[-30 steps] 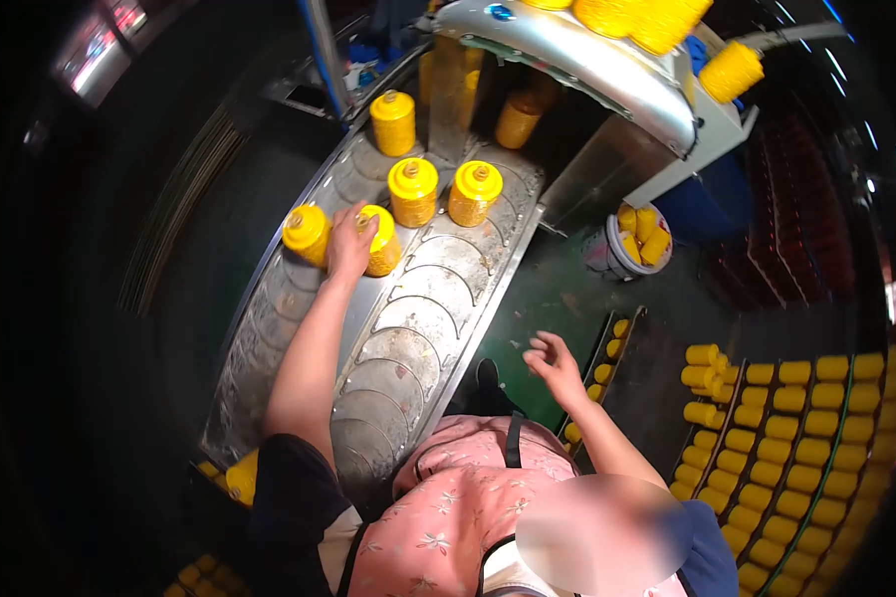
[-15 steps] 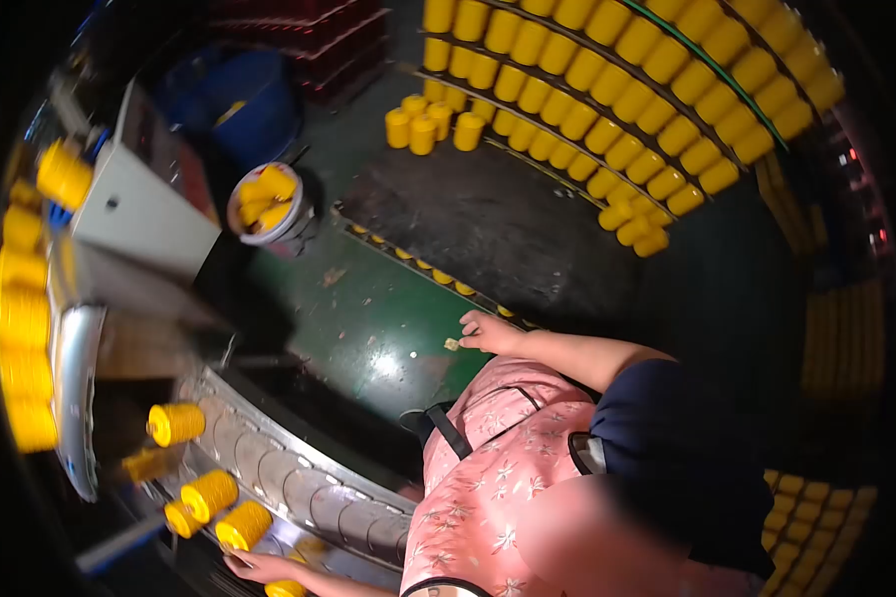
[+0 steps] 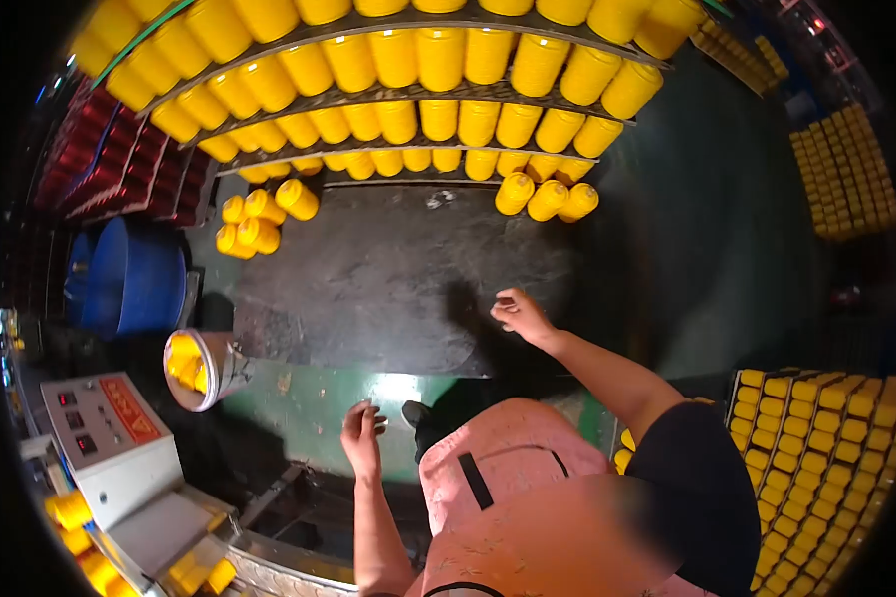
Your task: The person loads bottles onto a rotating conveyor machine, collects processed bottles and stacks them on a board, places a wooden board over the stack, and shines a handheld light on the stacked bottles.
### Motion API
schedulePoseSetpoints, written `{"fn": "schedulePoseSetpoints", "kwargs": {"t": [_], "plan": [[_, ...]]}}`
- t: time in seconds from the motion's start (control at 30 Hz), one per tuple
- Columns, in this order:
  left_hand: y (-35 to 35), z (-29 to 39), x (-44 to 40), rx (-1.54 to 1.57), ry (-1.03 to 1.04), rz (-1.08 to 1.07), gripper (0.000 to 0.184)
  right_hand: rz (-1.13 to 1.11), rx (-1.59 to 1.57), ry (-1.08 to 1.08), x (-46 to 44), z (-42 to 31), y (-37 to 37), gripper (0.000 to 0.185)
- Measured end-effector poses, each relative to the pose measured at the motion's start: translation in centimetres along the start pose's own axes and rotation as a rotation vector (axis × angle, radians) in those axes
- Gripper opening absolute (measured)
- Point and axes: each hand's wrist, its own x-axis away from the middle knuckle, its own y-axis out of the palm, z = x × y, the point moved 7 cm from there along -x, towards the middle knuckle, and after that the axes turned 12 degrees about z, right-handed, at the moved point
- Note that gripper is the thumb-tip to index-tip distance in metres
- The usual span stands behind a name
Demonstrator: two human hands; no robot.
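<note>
My left hand (image 3: 364, 436) is raised above the green floor (image 3: 309, 428), its fingers loosely bent and apart, with nothing visible in it. Further forward, my right hand (image 3: 524, 314) hangs over a dark flat board (image 3: 388, 269), fingers curled in. A small pale bit seems to show at its fingertips, too small to name. Neither hand touches the yellow cylinders. Several upright yellow cylinders (image 3: 259, 206) stand at the board's far left corner, and three more yellow cylinders (image 3: 548, 199) at its far right.
Ahead rises a rack (image 3: 348, 95) packed with yellow cylinders. Left are a blue tub (image 3: 137, 277), a white bucket (image 3: 201, 400) holding yellow pieces, and a control box (image 3: 110, 438) on a machine. Stacked yellow cylinders (image 3: 816, 448) stand at right, and red crates (image 3: 110, 159) at far left.
My view has swung left to right, toward the rack. My left hand has left the yellow cylinders by the conveyor and come up in front. My right hand is now over the board.
</note>
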Motion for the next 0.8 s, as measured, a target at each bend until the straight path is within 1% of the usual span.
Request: {"fn": "schedulePoseSetpoints", "kwargs": {"t": [0.03,0.13,0.17,0.23,0.27,0.3,0.33,0.37,0.4,0.47,0.5,0.53,0.57,0.6,0.63,0.67,0.73,0.77,0.8], "plan": [[3.9,1.1,-2.0,-0.039,0.025,-0.076,0.023,0.040,-0.022,-0.036,-2.0,-0.1,-2.5,0.042],[15.7,3.3,-7.7,-0.083,0.068,-0.275,0.025,0.276,-0.089,-0.016,-7.4,-0.1,-9.3,0.043],[19.6,3.2,-9.9,-0.092,0.105,-0.340,0.026,0.296,-0.094,-0.012,-9.5,0.6,-11.0,0.043],[27.9,3.0,-13.8,-0.128,0.171,-0.433,0.028,0.512,0.078,-0.226,-13.5,0.6,-15.4,0.043],[31.9,3.0,-15.7,-0.207,0.240,-0.439,0.028,0.518,0.085,-0.216,-15.6,0.5,-16.4,0.043],[35.7,1.8,-18.3,-0.236,0.372,-0.425,0.026,0.599,0.133,-0.265,-17.3,-0.4,-17.6,0.043],[39.6,2.8,-19.2,-0.347,0.504,-0.437,0.027,0.679,0.183,-0.315,-19.6,-0.5,-18.7,0.042],[43.1,4.8,-18.9,-0.314,0.562,-0.433,0.028,0.742,0.277,-0.421,-22.4,0.0,-19.6,0.041],[46.4,4.7,-19.9,-0.296,0.611,-0.445,0.028,0.800,0.362,-0.523,-25.2,0.7,-20.1,0.041],[53.1,5.1,-21.4,-0.274,0.695,-0.451,0.025,0.840,0.473,-0.699,-29.5,-0.4,-20.6,0.039],[56.3,5.6,-21.6,-0.236,0.721,-0.475,0.023,0.840,0.403,-0.719,-31.9,0.0,-20.8,0.036],[59.1,5.2,-22.3,-0.246,0.804,-0.448,0.023,0.839,0.333,-0.738,-33.7,0.6,-20.9,0.033],[61.7,4.9,-22.4,-0.261,0.799,-0.480,0.024,0.838,0.334,-0.715,-34.9,1.4,-20.6,0.033],[64.3,4.6,-22.4,-0.268,0.976,-0.486,0.026,0.782,0.252,-0.664,-36.3,2.2,-20.3,0.031],[66.1,4.6,-21.7,-0.250,1.076,-0.489,0.023,0.728,0.170,-0.612,-37.1,2.8,-20.1,0.028],[67.9,4.2,-21.7,-0.257,1.063,-0.497,0.023,0.726,0.174,-0.597,-37.3,3.0,-20.2,0.028],[70.3,3.7,-20.4,-0.203,1.227,-0.593,0.021,0.792,0.193,-0.732,-36.2,2.1,-20.3,0.024],[70.7,3.2,-20.6,-0.076,1.085,-0.627,0.021,0.789,0.191,-0.717,-36.1,2.2,-20.4,0.024],[70.7,3.2,-20.2,-0.088,1.075,-0.631,0.021,0.793,0.155,-0.715,-35.9,2.3,-20.6,0.026]]}}
